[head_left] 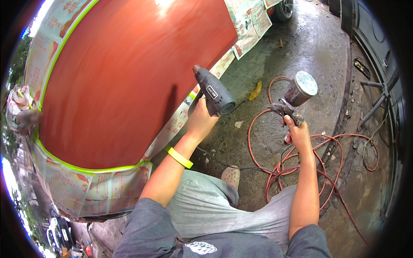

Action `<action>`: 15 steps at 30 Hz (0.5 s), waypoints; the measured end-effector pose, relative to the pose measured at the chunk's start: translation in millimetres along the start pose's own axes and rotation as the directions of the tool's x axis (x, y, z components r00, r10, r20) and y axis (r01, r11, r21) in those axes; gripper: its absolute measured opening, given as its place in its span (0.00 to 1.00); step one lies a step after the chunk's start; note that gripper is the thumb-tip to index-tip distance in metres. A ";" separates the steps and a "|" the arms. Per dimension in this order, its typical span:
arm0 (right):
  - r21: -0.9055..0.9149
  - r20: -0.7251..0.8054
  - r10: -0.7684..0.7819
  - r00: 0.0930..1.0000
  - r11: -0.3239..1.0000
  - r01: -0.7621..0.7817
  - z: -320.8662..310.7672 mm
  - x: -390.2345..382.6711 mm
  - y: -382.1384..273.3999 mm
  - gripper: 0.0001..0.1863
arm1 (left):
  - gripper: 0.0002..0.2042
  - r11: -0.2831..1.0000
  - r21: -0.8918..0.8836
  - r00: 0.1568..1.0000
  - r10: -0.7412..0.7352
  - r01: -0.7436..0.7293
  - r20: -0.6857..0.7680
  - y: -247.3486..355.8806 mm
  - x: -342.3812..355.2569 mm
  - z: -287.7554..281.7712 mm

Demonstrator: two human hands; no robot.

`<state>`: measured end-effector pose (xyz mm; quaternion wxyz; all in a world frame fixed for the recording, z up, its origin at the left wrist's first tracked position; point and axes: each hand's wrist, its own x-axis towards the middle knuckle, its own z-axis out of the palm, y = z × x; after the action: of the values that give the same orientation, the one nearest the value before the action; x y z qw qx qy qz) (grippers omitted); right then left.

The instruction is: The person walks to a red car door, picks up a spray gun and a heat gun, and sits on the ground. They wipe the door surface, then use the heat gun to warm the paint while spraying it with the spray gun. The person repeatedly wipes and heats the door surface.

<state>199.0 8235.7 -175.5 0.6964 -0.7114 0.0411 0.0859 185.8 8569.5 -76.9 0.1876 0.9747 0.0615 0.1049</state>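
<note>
My left hand (199,120) grips a dark heat gun (214,91) by its handle, nozzle aimed at a glossy red painted car panel (129,77). A yellow-green band (180,158) sits on that wrist. My right hand (297,134) holds a paint spray gun (289,107) with a metal cup (301,88) on top, away from the panel, over the wet concrete floor. Yellow-green masking tape (86,168) and newspaper (90,189) frame the red panel.
An orange air hose (331,163) lies coiled on the floor under my right hand. A black cord (234,165) runs past my clog (231,175). A car wheel (284,9) shows at the top. Dark metal parts (374,103) stand on the right.
</note>
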 end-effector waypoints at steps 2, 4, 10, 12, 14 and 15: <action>-0.004 0.004 0.016 1.000 1.000 -0.016 2.5 0.4 -0.5 0.26 | 0.26 1.000 0.021 0.999 -0.022 0.021 0.028 1.0 -2.3 -0.3; 0.007 0.000 0.025 1.000 1.000 -0.025 5.7 -0.8 -1.2 0.26 | 0.26 1.000 0.029 0.999 0.009 -0.011 0.039 -9.4 -4.3 5.8; -0.012 0.026 0.035 0.999 0.999 -0.035 10.0 1.6 2.6 0.26 | 0.33 0.957 0.077 0.873 -0.288 0.281 0.393 -31.3 -11.8 18.3; -0.010 0.021 0.039 0.999 0.999 -0.039 9.9 2.4 2.3 0.26 | 0.36 0.955 0.172 0.871 -0.292 0.242 0.396 -29.8 -14.3 15.8; -0.014 0.025 0.046 0.999 0.999 -0.046 10.6 4.0 3.5 0.26 | 0.39 0.944 0.225 0.864 -0.313 0.240 0.394 -27.7 -14.9 12.2; -0.019 0.030 0.052 0.998 0.999 -0.051 10.2 5.3 5.2 0.25 | 0.40 0.939 0.230 0.859 -0.331 0.257 0.391 -26.4 -13.6 8.9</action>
<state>202.6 8246.0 -181.7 0.6879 -0.7150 0.0478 0.1152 172.6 8588.6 -97.4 0.1264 0.9653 0.1764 -0.1452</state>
